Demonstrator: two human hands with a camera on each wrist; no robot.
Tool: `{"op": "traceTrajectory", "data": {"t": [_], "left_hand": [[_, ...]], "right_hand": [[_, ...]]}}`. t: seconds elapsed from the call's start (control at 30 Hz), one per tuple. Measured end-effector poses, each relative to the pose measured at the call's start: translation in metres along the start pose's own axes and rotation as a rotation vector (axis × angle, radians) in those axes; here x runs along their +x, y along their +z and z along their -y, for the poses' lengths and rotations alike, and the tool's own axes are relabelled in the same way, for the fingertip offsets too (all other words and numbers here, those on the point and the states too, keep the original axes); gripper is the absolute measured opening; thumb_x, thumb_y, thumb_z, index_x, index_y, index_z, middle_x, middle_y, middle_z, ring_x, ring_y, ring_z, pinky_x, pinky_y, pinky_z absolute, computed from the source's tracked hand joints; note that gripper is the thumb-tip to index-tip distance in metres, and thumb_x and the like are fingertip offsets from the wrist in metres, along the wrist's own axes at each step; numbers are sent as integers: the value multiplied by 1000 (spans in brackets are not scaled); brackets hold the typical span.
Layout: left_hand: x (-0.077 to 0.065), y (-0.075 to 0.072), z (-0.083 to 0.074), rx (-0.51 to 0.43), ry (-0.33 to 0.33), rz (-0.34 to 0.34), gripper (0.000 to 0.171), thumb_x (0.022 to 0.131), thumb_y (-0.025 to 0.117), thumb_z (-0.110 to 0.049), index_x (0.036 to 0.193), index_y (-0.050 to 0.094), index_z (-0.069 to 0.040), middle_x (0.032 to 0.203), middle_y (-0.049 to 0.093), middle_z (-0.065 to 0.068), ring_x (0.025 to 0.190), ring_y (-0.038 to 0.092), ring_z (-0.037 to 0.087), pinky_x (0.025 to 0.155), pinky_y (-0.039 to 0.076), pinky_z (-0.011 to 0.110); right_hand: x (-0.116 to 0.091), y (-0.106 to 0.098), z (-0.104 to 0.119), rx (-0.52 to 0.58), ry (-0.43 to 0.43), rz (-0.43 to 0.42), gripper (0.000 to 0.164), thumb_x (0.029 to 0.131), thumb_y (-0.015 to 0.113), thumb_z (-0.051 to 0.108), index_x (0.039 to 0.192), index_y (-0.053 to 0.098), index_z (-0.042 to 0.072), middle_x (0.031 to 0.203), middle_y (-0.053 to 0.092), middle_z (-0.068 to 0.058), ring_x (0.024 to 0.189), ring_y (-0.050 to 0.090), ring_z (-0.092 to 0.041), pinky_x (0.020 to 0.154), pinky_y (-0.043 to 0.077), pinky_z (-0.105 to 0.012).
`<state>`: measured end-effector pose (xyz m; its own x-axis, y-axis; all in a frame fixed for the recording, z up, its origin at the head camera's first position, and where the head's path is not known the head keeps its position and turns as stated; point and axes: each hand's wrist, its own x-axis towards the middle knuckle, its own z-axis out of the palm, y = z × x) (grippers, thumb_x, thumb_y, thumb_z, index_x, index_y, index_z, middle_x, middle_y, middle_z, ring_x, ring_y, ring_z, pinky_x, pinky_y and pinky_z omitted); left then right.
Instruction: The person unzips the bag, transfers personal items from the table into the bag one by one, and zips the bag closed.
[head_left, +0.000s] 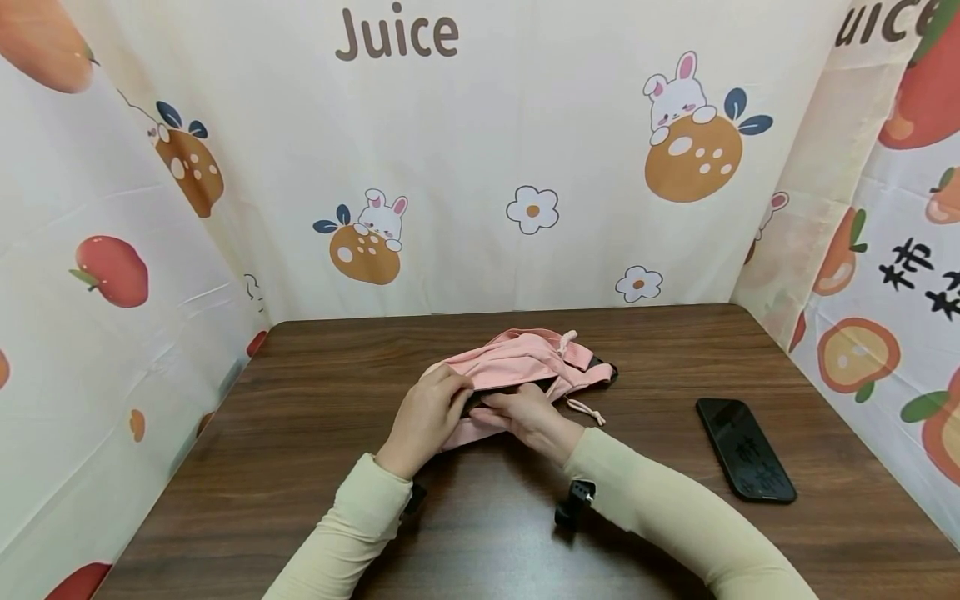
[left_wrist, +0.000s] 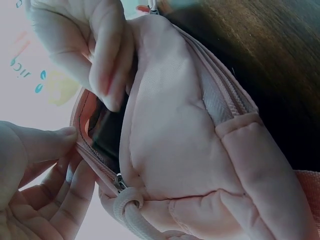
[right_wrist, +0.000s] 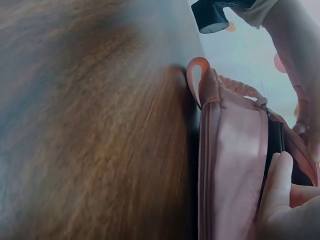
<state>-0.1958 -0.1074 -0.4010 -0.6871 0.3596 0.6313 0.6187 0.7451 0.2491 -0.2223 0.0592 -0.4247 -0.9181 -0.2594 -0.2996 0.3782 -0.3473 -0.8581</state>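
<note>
On the wood-grained table (head_left: 322,400), between the two hands, lies the bag (head_left: 517,358), soft pink fabric with folded, slumped sides and a long slit of an opening. Along that slit runs a toothed zip (left_wrist: 97,167), with a thick, pale cord loop (left_wrist: 132,220) through its metal pull. A second zip (left_wrist: 227,95) curves along another side of the bag, and a webbing loop (right_wrist: 190,82) bends out at one end.

Inside the opening sits a dark, smooth, straight-edged item (left_wrist: 111,132), partly hidden. At the bag's left end, the left hand (head_left: 427,412) pinches the opening's edge between thumb and fingers. The right hand (head_left: 536,421) reaches into the opening from the bag's right, fingers against the item; whether it grips cannot be told. Cream sleeves (head_left: 660,508) cover both forearms, and a small black camera (head_left: 573,500) sits at the right wrist, nearer the viewer than the bag.

Well to the bag's right lies a phone (head_left: 746,450), a glossy black slab with rounded corners. Behind the bag hangs pale cloth (head_left: 465,125) printed with rabbits, fruit and flowers.
</note>
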Motion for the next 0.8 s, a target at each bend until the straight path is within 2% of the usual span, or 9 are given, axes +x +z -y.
{"op": "traceTrajectory", "data": {"t": [0.33, 0.6, 0.8], "left_hand": [[0, 0, -1, -2, 1, -12, 6, 85, 72, -5, 88, 71, -11, 86, 65, 0, 82, 62, 14, 72, 53, 31], [0, -1, -3, -16, 5, 2, 4, 89, 69, -10, 88, 72, -8, 86, 65, 1, 82, 62, 15, 73, 52, 32], [0, -1, -3, -8, 15, -20, 2, 87, 71, -7, 86, 71, -10, 84, 64, 0, 81, 62, 14, 71, 52, 31]], "right_hand": [[4, 8, -8, -33, 10, -8, 34, 93, 52, -10, 126, 49, -18, 78, 68, -8, 73, 69, -15, 72, 58, -24], [10, 13, -15, -63, 2, -41, 30, 90, 55, -12, 119, 53, -17, 77, 69, -10, 63, 68, -14, 64, 58, -23], [8, 10, -13, -75, 17, -5, 32, 91, 55, -9, 122, 52, -18, 78, 70, -12, 66, 69, -14, 66, 58, -24]]}}
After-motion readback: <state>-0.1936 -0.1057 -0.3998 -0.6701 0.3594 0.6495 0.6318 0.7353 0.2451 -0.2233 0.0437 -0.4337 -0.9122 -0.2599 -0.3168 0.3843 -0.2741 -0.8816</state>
